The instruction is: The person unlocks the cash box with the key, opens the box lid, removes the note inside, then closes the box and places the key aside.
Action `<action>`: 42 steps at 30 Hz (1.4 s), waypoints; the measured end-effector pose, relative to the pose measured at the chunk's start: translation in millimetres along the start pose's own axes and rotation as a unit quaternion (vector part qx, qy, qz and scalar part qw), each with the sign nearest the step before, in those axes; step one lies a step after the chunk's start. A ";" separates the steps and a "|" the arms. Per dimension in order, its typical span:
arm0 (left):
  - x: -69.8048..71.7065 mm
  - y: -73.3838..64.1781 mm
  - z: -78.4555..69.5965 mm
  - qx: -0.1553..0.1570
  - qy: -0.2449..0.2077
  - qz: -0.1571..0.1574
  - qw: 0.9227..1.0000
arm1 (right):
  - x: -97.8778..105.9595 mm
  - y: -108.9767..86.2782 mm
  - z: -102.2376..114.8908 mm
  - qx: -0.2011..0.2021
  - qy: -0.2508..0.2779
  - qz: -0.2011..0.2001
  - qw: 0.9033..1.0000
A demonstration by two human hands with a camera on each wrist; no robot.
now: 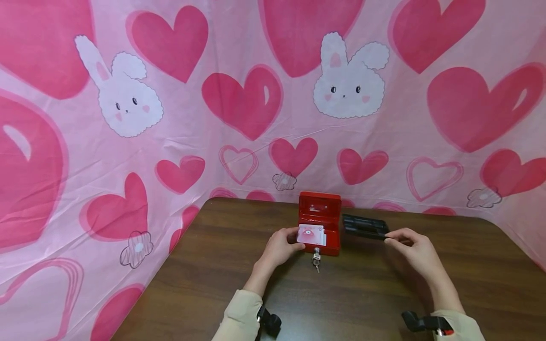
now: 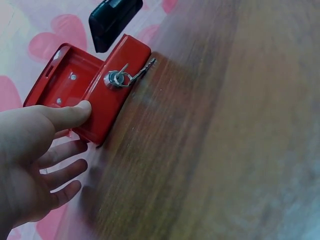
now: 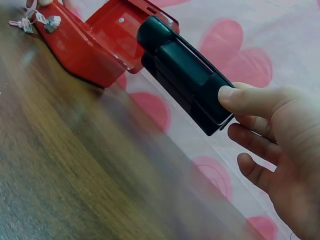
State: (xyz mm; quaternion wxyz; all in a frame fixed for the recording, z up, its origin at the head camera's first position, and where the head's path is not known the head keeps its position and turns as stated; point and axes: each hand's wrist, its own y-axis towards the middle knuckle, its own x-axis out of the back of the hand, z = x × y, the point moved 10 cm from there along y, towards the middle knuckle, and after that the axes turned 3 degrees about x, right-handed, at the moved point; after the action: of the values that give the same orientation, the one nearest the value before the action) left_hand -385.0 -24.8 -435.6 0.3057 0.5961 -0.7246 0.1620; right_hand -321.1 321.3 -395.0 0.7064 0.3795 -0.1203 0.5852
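A red cash box (image 1: 334,240) stands with its lid raised. Pinkish banknotes (image 1: 310,234) lie in it. Keys on a ring (image 1: 316,261) hang from the front lock (image 2: 115,79). My left hand (image 1: 278,247) steadies the box at its left front corner, the thumb on the rim and the index finger against the side; the other fingers (image 2: 67,172) are spread apart from it. To the right of the box, my right hand (image 1: 413,246) pinches the near right end of a black compartment tray (image 1: 362,226) between thumb and fingers. The tray is held above the table, tilted in the right wrist view.
Under everything is a brown wooden table (image 1: 204,293). A pink cloth (image 1: 239,42) printed with hearts and rabbits hangs behind and beside it. Black camera mounts (image 1: 268,322) are strapped to both wrists.
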 end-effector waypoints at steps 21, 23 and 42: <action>-0.3 -1.2 3.1 0.003 -0.006 0.009 1.000 | -20.2 -6.0 -19.1 -0.040 -0.055 -0.004 0.998; -0.3 -0.9 3.4 0.001 -0.004 0.008 1.000 | -21.0 -6.5 -20.7 -0.043 -0.059 -0.005 0.997; -0.6 0.5 6.6 -0.005 -0.003 0.011 1.000 | -26.5 -9.6 -32.7 -0.077 -0.072 0.003 0.994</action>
State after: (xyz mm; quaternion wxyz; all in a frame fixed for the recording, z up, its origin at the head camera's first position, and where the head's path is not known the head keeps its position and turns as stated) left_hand -387.0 -28.2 -440.9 0.3052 0.5870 -0.7327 0.1597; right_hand -328.9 323.7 -437.4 0.7213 0.3649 -0.2162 0.5475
